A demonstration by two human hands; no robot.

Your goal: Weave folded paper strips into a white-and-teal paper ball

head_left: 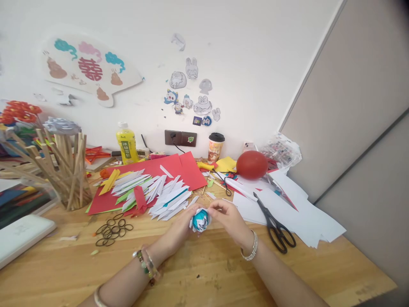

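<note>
A round paper flower (200, 220) of white and blue folded strips is held over the front part of the table. My left hand (182, 226) wraps round it from the left, its fingers partly hidden behind the flower. On the other side my right hand (228, 215) pinches at the flower's right edge with thumb and forefinger; whether a paper petal is between them is too small to tell. Just beyond the hands lies a pile of white paper strips (172, 198), with a few blue and green ones, partly on red sheets (191, 170).
Black scissors (275, 224) and white paper sheets (306, 213) lie to the right, near a red balloon (252, 165). Black rubber bands (111, 230) are at left, before a holder of wooden sticks (75, 187). A yellow bottle (126, 144) and a lidded cup (215, 148) stand by the wall.
</note>
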